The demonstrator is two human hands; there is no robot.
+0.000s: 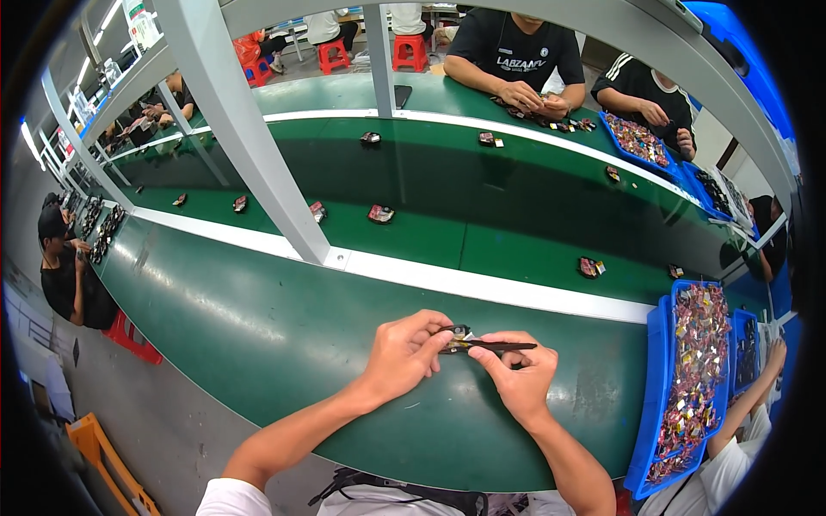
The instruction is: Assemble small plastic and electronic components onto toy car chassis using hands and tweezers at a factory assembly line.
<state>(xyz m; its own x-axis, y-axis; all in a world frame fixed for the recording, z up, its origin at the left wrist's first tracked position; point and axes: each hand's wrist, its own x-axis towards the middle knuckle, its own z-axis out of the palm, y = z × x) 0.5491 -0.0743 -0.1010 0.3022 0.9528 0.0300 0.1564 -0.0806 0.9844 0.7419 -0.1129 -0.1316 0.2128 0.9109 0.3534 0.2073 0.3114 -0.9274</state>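
Over the near green worktop, my left hand (403,354) is closed on a small black casing (459,330) with bits of light and yellowish parts inside. My right hand (527,378) pinches slim black tweezers (508,346), whose tip points left into the casing. Both hands sit close together, and the fingers hide much of the casing. What the tweezers' tip touches is too small to make out.
Right of my hands stands a blue tray (658,378) heaped with small red-and-yellow parts. Beyond a white rail (430,275), a green conveyor belt (508,241) carries several small assemblies (380,213). A grey post (249,129) rises at left. Co-workers sit opposite and at both sides.
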